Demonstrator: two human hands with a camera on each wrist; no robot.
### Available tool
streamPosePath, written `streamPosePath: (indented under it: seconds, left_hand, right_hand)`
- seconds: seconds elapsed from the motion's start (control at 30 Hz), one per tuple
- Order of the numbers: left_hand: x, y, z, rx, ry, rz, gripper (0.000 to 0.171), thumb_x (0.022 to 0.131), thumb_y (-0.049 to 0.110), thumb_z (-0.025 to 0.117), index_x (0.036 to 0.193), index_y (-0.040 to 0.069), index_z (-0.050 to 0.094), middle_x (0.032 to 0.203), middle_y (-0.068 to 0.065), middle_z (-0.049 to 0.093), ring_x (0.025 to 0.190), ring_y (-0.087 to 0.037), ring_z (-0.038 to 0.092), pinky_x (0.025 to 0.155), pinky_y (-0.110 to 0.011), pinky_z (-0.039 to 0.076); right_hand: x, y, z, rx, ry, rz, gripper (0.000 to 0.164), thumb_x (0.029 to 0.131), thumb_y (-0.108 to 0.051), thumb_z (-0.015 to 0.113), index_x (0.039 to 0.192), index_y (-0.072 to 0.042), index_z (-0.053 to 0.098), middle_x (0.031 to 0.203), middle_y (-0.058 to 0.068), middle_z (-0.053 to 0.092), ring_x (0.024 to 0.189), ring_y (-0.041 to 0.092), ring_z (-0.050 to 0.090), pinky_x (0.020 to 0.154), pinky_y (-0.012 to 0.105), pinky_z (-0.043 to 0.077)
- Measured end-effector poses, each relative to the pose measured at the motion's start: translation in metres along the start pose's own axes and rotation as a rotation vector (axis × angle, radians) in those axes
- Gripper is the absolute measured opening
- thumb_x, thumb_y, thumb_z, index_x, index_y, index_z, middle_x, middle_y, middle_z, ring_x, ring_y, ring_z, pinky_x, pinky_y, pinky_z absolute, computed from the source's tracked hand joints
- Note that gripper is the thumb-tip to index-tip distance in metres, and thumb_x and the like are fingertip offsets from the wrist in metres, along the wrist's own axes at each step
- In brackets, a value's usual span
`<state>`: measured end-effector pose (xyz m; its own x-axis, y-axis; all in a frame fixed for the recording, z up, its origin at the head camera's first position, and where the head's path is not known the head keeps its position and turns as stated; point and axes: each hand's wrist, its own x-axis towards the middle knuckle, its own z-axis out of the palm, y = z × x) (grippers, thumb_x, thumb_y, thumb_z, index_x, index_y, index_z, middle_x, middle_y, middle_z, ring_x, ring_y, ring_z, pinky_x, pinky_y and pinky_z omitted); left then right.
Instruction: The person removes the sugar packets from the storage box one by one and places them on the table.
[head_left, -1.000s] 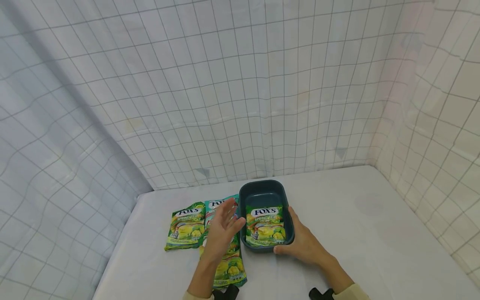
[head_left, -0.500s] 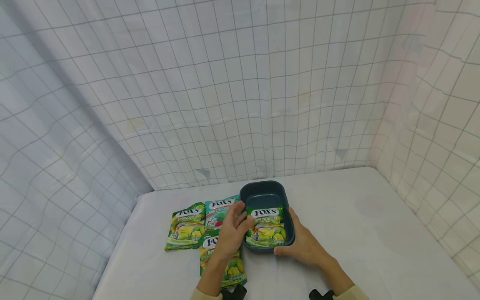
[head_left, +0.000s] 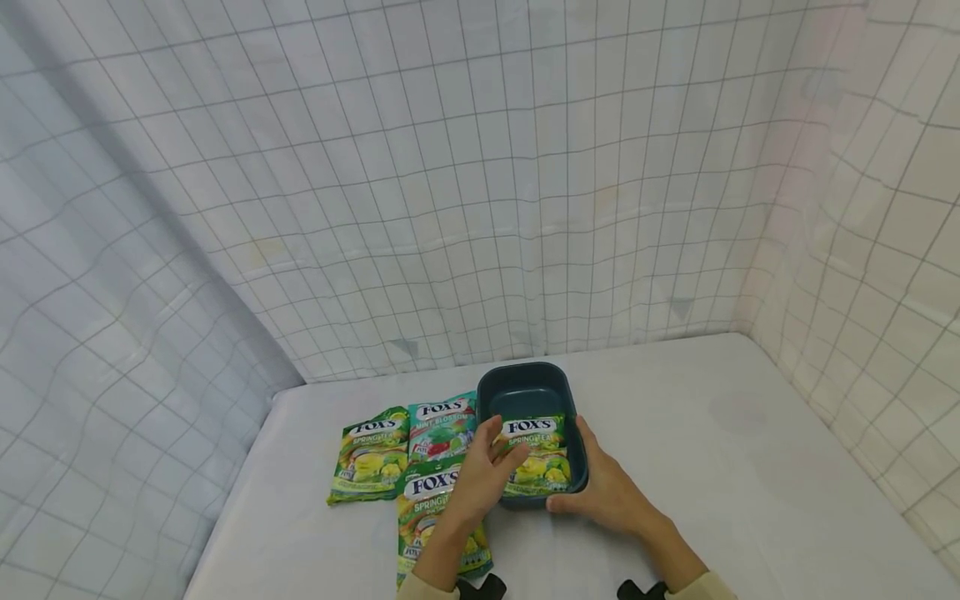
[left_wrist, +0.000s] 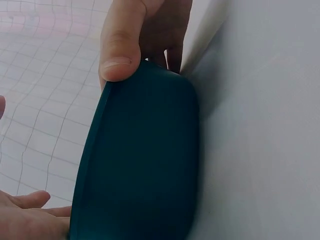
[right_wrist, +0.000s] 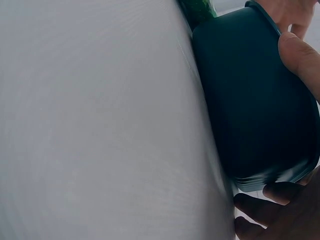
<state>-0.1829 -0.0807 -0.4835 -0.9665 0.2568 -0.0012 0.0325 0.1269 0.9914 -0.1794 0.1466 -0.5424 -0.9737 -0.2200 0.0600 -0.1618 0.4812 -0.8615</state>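
Observation:
A dark teal plastic container (head_left: 525, 402) lies on the white table, a green FOX'S Spring Tea candy bag (head_left: 549, 465) flat in its near half. My right hand (head_left: 609, 493) grips the container's near right corner, thumb at the front rim and fingers along the right side. Over the container's near left part is my left hand (head_left: 483, 477), fingers loosely bent and apart, covering some of the candy bag. In the left wrist view the container's wall (left_wrist: 142, 150) fills the middle, the right thumb (left_wrist: 120, 62) on its edge. The right wrist view shows the fingers (right_wrist: 260, 209) against its end.
Left of the container lie more candy bags: a Spring Tea bag (head_left: 371, 457), a turquoise Mint Blossom bag (head_left: 442, 429), and a nearer Spring Tea bag (head_left: 420, 521) partly under the left forearm. White grid-patterned cloth walls (head_left: 540, 208) stand behind and on both sides of the table.
My left hand has moved right, from over the loose bags to over the container and the candy bag in it. The right hand keeps its hold on the container.

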Motion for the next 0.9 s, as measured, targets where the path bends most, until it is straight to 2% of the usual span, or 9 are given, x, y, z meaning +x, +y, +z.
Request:
streamPosePath:
  seconds: [0.2,0.4,0.53,0.67,0.9]
  left_hand:
    - [0.002,0.002,0.003,0.035,0.019,-0.048,0.092,0.096,0.047,0.070,0.160,0.004,0.020,0.164,-0.025,0.018,0.142,-0.048,0.035,0.108,-0.059,0.040]
    - [0.003,0.004,0.006,0.064,0.032,-0.096,0.093,0.094,0.050,0.071,0.160,0.006,0.023,0.159,-0.029,0.028,0.137,-0.046,0.044,0.100,-0.059,0.046]
    - [0.005,0.007,0.008,0.108,0.053,-0.134,0.094,0.093,0.052,0.071,0.160,0.005,0.023,0.159,-0.028,0.030,0.135,-0.045,0.046,0.098,-0.059,0.047]
    - [0.008,0.009,0.010,0.124,0.068,-0.165,0.095,0.094,0.050,0.071,0.159,0.002,0.022,0.155,-0.030,0.035,0.133,-0.046,0.047,0.099,-0.061,0.046]
    - [0.010,0.009,0.014,0.094,0.058,-0.198,0.089,0.096,0.039,0.071,0.157,-0.002,0.021,0.150,-0.031,0.040,0.133,-0.045,0.047,0.102,-0.061,0.043]
  right_hand:
    - [0.001,-0.001,-0.001,0.001,-0.006,-0.015,0.133,0.073,-0.054,0.088,0.165,-0.014,0.000,0.162,0.015,0.031,0.142,0.034,0.040,0.108,0.063,0.037]
    - [0.000,-0.003,-0.002,0.008,-0.008,-0.008,0.134,0.073,-0.053,0.089,0.165,-0.013,0.001,0.162,0.014,0.032,0.141,0.033,0.042,0.108,0.061,0.038]
    - [0.000,-0.004,-0.002,-0.001,0.000,-0.003,0.134,0.072,-0.055,0.089,0.165,-0.012,0.002,0.162,0.015,0.033,0.140,0.034,0.042,0.108,0.062,0.038]
    - [0.000,-0.005,-0.002,-0.006,0.004,0.000,0.135,0.071,-0.057,0.089,0.165,-0.011,0.003,0.161,0.015,0.034,0.139,0.034,0.043,0.108,0.062,0.038]
    - [-0.001,-0.004,-0.001,0.000,-0.001,-0.001,0.135,0.070,-0.057,0.089,0.165,-0.011,0.003,0.160,0.014,0.036,0.137,0.031,0.046,0.107,0.059,0.039]
